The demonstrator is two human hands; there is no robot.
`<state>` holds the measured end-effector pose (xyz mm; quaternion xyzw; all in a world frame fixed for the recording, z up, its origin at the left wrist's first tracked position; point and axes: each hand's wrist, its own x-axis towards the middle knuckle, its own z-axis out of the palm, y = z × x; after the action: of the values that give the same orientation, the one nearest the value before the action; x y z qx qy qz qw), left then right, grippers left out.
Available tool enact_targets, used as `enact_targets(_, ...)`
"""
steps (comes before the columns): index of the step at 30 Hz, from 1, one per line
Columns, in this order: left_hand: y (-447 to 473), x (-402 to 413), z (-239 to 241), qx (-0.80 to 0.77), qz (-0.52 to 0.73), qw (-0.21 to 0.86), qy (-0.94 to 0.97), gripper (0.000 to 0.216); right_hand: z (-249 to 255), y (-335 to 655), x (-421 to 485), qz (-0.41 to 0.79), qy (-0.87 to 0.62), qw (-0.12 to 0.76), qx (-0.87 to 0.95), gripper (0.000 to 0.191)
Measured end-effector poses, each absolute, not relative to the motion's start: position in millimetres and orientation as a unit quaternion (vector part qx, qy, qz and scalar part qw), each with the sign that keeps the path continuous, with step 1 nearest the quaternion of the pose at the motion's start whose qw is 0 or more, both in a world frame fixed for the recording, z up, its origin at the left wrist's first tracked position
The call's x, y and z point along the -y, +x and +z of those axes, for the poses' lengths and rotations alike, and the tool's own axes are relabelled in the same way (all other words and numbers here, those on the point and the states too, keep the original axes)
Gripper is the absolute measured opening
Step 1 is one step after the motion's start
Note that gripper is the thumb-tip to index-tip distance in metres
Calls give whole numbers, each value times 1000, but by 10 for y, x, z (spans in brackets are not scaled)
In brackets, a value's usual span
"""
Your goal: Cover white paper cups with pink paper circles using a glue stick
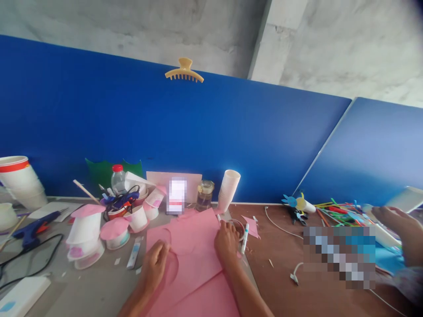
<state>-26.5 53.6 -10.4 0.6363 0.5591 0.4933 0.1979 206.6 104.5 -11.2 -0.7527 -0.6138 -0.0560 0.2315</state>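
Pink paper sheets point(198, 259) lie in front of me, the upper one with a curved cut-out at its left side. My left hand point(155, 264) is closed in a pinch on the pink paper beside that curve. My right hand point(227, 240) rests at the right edge of the paper with its fingers curled. A small pale tip shows above its fingers, but what it holds is hidden. Just right of this hand are a roll of tape point(245, 233), a white marker point(244, 243) and a pink paper scrap point(251, 226).
Pink-trimmed paper cups point(84, 226), a box cutter point(134, 253) and a blue glue gun point(38, 226) lie left. Behind stand a phone point(176, 196), jar point(204, 200) and cup stack point(228, 189). Another person's hand point(396, 224) is over craft supplies at right.
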Motion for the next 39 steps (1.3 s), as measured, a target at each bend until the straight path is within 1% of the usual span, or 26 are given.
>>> enact_targets(7, -254, -540, -131, -552, 489, 192, 647, 48, -80, 2129, -1061, -63, -772, 197, 600, 28)
enact_targets(10, -260, -540, -133, -551, 482, 199, 651, 46, -90, 2206, -1084, -64, -779, 193, 593, 24)
enact_targets(20, -259, -541, -143, -551, 479, 217, 648, 44, -47, 2204, -1077, -74, -779, 200, 590, 21)
enact_targets(27, -252, -536, -181, -551, 475, 217, 651, 41, -99, 2151, -1072, -69, -743, 232, 625, 17)
enact_targets(31, -256, -545, -191, -550, 478, 216, 650, 40, -109, 2179, -1093, -73, -713, 278, 639, 18)
enact_targets(35, -261, -541, -171, -545, 486, 220, 647, 36, -115, 2064, -1079, -57, -634, 326, 698, 22)
enact_targets(39, -251, -527, -158, -548, 492, 207, 644, 30, -140, 1822, -989, -28, -549, 342, 762, 21)
